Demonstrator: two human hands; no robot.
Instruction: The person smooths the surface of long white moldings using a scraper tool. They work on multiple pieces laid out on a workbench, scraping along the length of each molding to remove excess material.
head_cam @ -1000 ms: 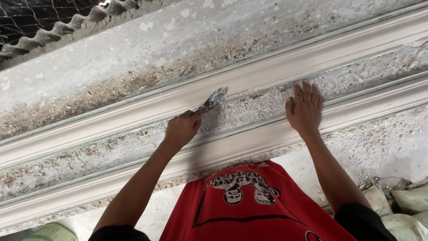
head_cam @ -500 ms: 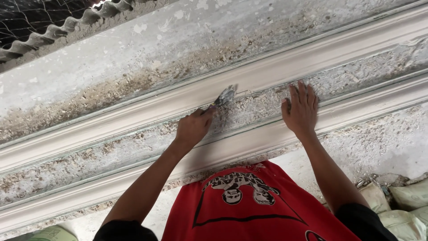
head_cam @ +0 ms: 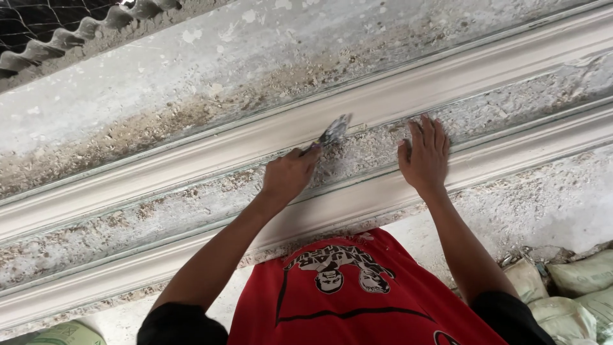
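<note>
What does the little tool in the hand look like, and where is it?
Find the long white moulding running across the rough grey wall. Two hands rest in the crumbly band below it; the left hand grips a scraper. It is the only shiny metal thing, a small flat blade poking up towards the moulding.

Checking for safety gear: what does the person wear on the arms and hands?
Nothing on either: the left hand and right hand are gloveless, with no visible rings or watch. Both forearms are bare up to black sleeves. The shirt is red with black print.

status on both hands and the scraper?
Left hand in closed grip on scraper, blade against rough band between white mouldings. Right hand flat, open on same band. Nothing in the way.
</note>
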